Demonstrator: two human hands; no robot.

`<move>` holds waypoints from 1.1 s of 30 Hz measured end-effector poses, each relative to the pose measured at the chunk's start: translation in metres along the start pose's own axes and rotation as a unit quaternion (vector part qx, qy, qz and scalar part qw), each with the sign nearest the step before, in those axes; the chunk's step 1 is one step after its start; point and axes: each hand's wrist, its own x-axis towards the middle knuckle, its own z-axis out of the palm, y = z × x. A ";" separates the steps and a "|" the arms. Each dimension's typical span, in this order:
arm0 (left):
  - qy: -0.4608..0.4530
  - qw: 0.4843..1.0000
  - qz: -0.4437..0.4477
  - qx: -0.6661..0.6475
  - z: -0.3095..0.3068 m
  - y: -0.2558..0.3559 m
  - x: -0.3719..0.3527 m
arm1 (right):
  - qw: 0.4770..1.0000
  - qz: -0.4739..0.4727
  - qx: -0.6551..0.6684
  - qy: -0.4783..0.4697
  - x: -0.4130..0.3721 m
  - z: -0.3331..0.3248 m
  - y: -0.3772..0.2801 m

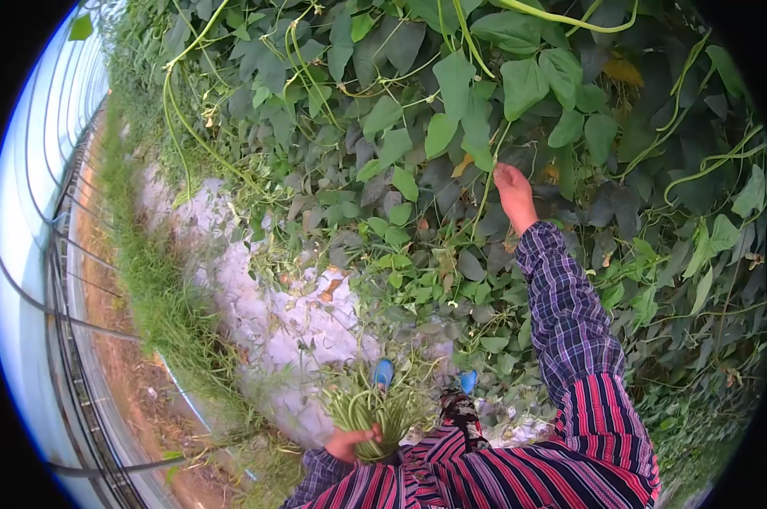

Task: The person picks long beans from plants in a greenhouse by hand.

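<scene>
My right hand point(514, 192) reaches up into a wall of leafy bean vines point(451, 127) and its fingers close on the top of a long thin green bean pod point(485, 199) that hangs just left of it. Low at the front, my left hand point(349, 443) grips a thick bundle of picked long green beans point(375, 405), their ends fanning upward. My sleeves are plaid and my clothing is striped red and dark. More long pods point(561, 17) hang among the leaves above and to the right.
White ground cover point(264, 314) runs along the row at the left, with a strip of grass point(146, 288) beside it. Greenhouse hoops and plastic wall point(36, 254) curve along the far left. My blue shoes point(384, 371) show below the vines.
</scene>
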 end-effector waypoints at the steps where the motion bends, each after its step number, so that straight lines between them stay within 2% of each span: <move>1: 0.018 1.000 0.001 -0.022 0.001 -0.007 -0.002 | 1.000 -0.003 -0.002 -0.013 0.008 0.004 0.006; 2: 0.027 0.999 0.000 -0.026 -0.003 -0.013 -0.002 | 1.000 0.003 0.000 -0.020 0.017 0.008 0.011; 4: -0.009 0.999 -0.027 -0.036 -0.015 -0.021 -0.004 | 0.998 -0.060 0.004 -0.029 0.023 0.013 0.020; 7: -0.002 0.999 -0.019 -0.036 -0.024 -0.025 0.000 | 0.995 -0.023 0.078 -0.049 0.011 0.015 -0.001; 8: -0.007 0.999 -0.022 -0.035 -0.032 -0.026 0.001 | 0.994 0.014 0.106 -0.036 0.000 0.018 -0.013; 11: -0.009 0.999 -0.023 -0.030 -0.039 -0.018 -0.003 | 0.996 -0.006 0.072 -0.042 -0.019 0.021 -0.016; 13: -0.019 0.999 -0.023 -0.028 -0.043 -0.009 -0.003 | 0.996 -0.032 0.026 -0.080 -0.029 0.022 -0.022; 18: -0.016 0.997 -0.065 -0.028 -0.053 0.007 0.004 | 0.995 -0.022 0.051 -0.081 -0.037 0.029 -0.024; 21: -0.006 0.998 -0.063 -0.008 -0.053 0.015 0.004 | 0.992 -0.092 -0.066 -0.056 -0.041 0.028 -0.019; 22: -0.015 0.997 -0.071 0.000 -0.056 0.017 0.006 | 0.992 -0.085 -0.070 -0.052 -0.041 0.029 -0.013; 24: -0.027 0.996 -0.088 0.009 -0.059 0.017 0.010 | 0.981 -0.175 -0.078 -0.028 -0.046 0.034 0.000; 25: -0.014 0.996 -0.088 -0.001 -0.057 0.017 0.013 | 0.968 -0.201 -0.147 -0.031 -0.051 0.034 0.005; 26: -0.005 0.996 -0.091 -0.009 -0.056 0.017 0.016 | 0.979 -0.145 -0.134 -0.059 -0.060 0.037 0.013; 28: -0.022 0.994 -0.109 -0.007 -0.056 0.018 0.019 | 0.984 -0.141 -0.082 -0.071 -0.085 0.047 0.034; 29: -0.015 0.994 -0.111 -0.008 -0.056 0.017 0.021 | 0.987 0.001 -0.109 -0.121 -0.104 0.045 0.033; 30: -0.006 0.994 -0.111 -0.008 -0.058 0.017 0.023 | 0.991 -0.002 -0.078 -0.106 -0.125 0.048 0.047; 31: -0.004 0.992 -0.125 0.011 -0.060 0.015 0.026 | 0.985 0.097 -0.052 -0.131 -0.141 0.044 0.051; 32: -0.009 0.991 -0.133 0.016 -0.060 0.014 0.030 | 0.989 0.104 -0.009 -0.107 -0.160 0.038 0.084; 33: 0.002 0.990 -0.142 0.010 -0.058 0.013 0.033 | 0.982 0.163 -0.040 -0.085 -0.176 0.024 0.118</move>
